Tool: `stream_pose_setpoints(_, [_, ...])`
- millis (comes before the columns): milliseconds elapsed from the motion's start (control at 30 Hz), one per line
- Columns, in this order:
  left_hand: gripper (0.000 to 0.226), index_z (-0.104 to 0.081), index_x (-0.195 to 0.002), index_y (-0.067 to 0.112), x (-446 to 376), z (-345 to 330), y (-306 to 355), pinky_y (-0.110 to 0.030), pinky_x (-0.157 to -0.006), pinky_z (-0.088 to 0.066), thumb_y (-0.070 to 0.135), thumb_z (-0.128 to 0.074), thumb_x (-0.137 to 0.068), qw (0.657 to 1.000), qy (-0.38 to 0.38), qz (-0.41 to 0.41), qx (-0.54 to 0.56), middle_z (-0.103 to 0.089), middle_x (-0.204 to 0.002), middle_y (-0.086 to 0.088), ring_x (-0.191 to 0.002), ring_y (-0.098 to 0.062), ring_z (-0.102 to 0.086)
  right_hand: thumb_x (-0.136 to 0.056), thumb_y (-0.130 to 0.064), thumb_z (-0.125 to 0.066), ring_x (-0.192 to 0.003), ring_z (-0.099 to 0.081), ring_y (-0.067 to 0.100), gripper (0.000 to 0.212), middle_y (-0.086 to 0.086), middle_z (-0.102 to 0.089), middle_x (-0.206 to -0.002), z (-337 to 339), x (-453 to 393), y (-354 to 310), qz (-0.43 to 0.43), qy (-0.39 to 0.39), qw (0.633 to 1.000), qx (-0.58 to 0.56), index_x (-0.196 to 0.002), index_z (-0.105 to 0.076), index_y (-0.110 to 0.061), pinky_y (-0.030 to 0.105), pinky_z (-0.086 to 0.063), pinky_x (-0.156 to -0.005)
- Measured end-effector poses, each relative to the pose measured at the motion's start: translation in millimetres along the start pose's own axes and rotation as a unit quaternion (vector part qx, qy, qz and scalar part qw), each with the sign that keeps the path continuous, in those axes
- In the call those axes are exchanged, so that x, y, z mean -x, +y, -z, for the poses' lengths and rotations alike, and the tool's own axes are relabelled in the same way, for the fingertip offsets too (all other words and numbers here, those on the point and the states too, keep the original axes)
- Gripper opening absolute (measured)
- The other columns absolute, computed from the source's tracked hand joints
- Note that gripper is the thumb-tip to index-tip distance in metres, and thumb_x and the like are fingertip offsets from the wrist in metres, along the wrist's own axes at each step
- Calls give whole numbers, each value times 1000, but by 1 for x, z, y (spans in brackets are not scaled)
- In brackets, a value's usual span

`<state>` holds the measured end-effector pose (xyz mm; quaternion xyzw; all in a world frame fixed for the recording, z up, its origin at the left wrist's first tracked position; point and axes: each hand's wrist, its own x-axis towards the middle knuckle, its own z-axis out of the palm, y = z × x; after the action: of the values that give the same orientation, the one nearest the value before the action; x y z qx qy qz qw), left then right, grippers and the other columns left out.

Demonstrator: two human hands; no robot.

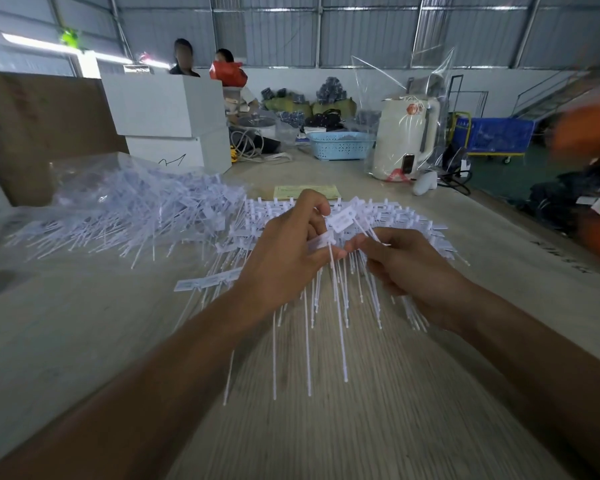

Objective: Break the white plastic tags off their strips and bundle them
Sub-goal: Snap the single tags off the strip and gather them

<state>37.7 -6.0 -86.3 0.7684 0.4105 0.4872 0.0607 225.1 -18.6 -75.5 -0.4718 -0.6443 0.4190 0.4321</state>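
While both forearms reach in over the pale wood-grain table, the person's left hand curls its fingers around a bunch of white plastic tags, the flat label heads poking out above the thumb and forefinger and the thin tails hanging down past the palm toward the viewer. One label head sits tilted just above the fingertips, between the two hands. The right hand is just beside the left, its thumb and forefinger pinching a thin tail of a tag, with the other fingers curled under; more tails trail below it. Behind and beneath the hands lie strips of unbroken tags, fanned in rows on the table. To the left, a loose heap of tags rests partly in a clear plastic bag. Farther back stand white cartons, a blue basket and a cream kettle wrapped in clear film. Two people are behind the cartons.
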Motion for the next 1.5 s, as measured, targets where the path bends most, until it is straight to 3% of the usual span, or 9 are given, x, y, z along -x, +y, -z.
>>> stream_pose_setpoints(133, [54,-42,-107,36,0,-1,0,-25,-65,-49,33,-85,-75,999,19,-34,-25,-54,-93,17,-84,-8,-54,-101,-36,-55,-41,-32,3,28,-15,-39,-48,-9,2,-4,-30,-11,999,-24,-79,-65,-22,19,-27,-42])
stream_pose_setpoints(300, [49,-42,-108,36,1,-2,1,-22,-66,-47,41,-81,-79,997,31,-45,-47,-43,-102,24,-90,4,-51,-104,-16,-43,-42,-36,4,29,-9,-46,-54,-10,1,-5,-30,13,999,-27,-91,-68,-16,21,-32,-47])
stream_pose_setpoints(633, [27,-73,-102,6,-2,5,1,-28,-73,-46,17,-83,-80,986,48,-105,-117,-71,-94,-5,-85,-18,-60,-108,-24,-42,-46,-23,9,29,-6,-33,-57,0,3,-1,-24,-96,987,-130,-98,-68,-16,19,-22,-40])
stream_pose_setpoints(767, [33,-69,-115,6,0,9,5,-39,-78,-53,17,-77,-85,982,18,-121,-146,-72,-102,-12,-94,-29,-64,-100,-42,-55,-45,-25,9,30,-7,-35,-56,-2,4,-5,-46,-73,991,-106,-100,-68,-15,20,-20,-40])
stream_pose_setpoints(867, [37,-62,-119,5,3,11,12,-44,-67,-55,12,-74,-85,971,9,-156,-180,-68,-99,-16,-88,-33,-62,-93,-53,-61,-46,-28,9,35,-6,-34,-56,-8,7,-7,-10,-54,997,-60,-94,-63,-18,22,-22,-41])
stream_pose_setpoints(1033, [50,-51,-125,7,5,9,23,-47,-62,-56,1,-74,-80,966,3,-170,-197,-65,-104,-18,-89,-34,-62,-91,-44,-68,-48,-33,9,32,-8,-40,-54,-13,10,-9,58,-18,998,-18,-90,-64,-13,23,-25,-44])
stream_pose_setpoints(1167, [57,-42,-122,20,6,3,24,-44,-70,-55,4,-74,-78,978,-22,-137,-154,-59,-113,-6,-97,-22,-58,-94,-26,-67,-45,-34,7,19,-6,-41,-53,-10,7,-9,57,-12,998,-12,-84,-61,-11,19,-27,-41])
stream_pose_setpoints(1300, [47,-39,-122,35,1,2,15,-38,-90,-51,37,-71,-88,992,-110,-36,-43,-56,-113,10,-105,-7,-55,-96,-22,-64,-41,-33,6,14,-8,-39,-50,3,-1,-6,8,16,999,-42,-85,-62,-13,20,-25,-39])
stream_pose_setpoints(1500, [36,-49,-130,30,3,6,1,-44,-87,-52,30,-61,-96,983,-103,-36,-146,-65,-120,0,-109,-19,-59,-96,-23,-64,-43,-26,8,26,-8,-31,-53,10,-5,0,-30,17,992,-123,-72,-54,-22,18,-22,-37])
